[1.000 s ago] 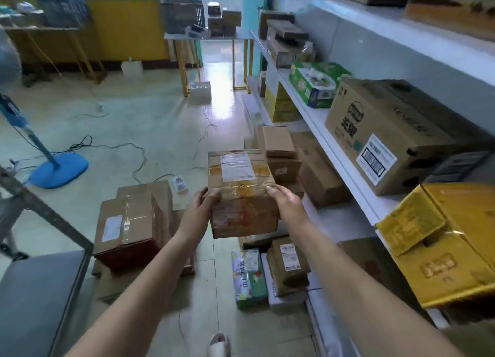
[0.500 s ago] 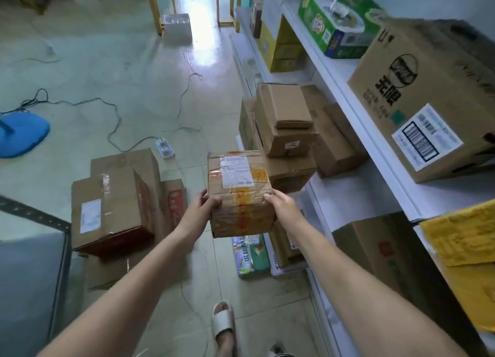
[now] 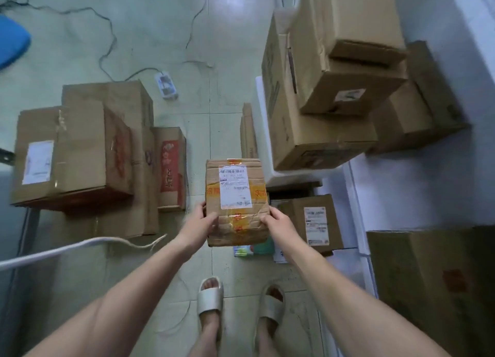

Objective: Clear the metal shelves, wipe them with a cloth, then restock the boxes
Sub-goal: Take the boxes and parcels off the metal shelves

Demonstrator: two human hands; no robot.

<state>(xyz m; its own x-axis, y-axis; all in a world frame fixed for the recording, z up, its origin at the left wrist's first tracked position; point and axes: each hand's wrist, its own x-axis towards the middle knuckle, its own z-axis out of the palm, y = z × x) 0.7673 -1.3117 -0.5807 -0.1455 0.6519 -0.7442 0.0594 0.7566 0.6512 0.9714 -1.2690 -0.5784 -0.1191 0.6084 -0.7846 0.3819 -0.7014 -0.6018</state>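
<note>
Small brown cardboard parcel (image 3: pixel 236 204) with white shipping label and yellow tape, held above the pale tiled floor (image 3: pixel 150 35) before the person's sandalled feet. Left hand (image 3: pixel 199 222) and right hand (image 3: pixel 278 221) clamp its near corners, fingers curled round the edges.

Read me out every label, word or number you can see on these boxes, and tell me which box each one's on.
No text here reads clearly.
Held box, shipping label: print too small and blurred.
Held box, orange tape: characters blurred.
Left floor box, white label: blurred.
Red-printed box: large characters, blurred.
Small right box, address label: too small.
Stacked box, sticker: unreadable.
</note>
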